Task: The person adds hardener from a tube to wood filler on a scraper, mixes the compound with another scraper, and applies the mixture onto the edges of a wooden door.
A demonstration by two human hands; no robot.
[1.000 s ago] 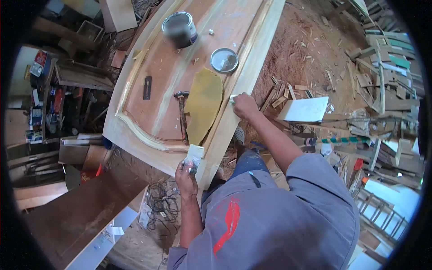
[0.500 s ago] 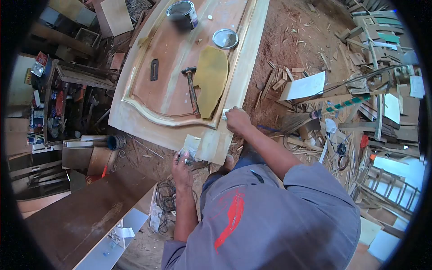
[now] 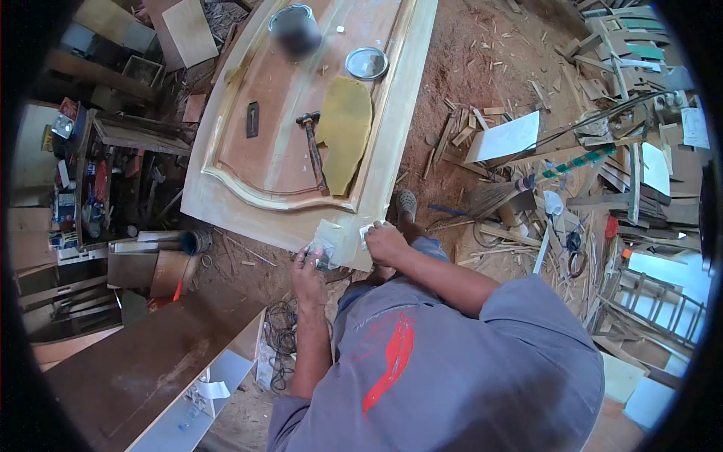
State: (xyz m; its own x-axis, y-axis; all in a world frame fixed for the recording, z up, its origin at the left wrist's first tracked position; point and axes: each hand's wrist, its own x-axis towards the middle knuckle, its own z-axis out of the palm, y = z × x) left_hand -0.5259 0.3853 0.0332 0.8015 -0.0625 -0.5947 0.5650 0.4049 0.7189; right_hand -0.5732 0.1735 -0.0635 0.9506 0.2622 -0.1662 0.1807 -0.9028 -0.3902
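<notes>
A wooden door panel with raised curved moulding lies in front of me. My left hand is closed on a thin, pale, smeared flat piece at the panel's near edge. Closed fingers of my right hand grip a small whitish flat piece against the panel's near right corner; its kind is mostly hidden. Farther up the panel lie a hammer, a yellow sheet like sandpaper and a dark slotted tool. An open can and a round metal lid are beyond them.
Left of the panel stands a cluttered shelf. A brown cabinet lies at lower left, with tangled cable beside it. Wood scraps, a white board and a broom occupy the right-hand ground.
My right hand has moved down and left along the panel's right edge to the near corner, closer to my left hand. The left hand has shifted slightly. A foot now shows beside the panel.
</notes>
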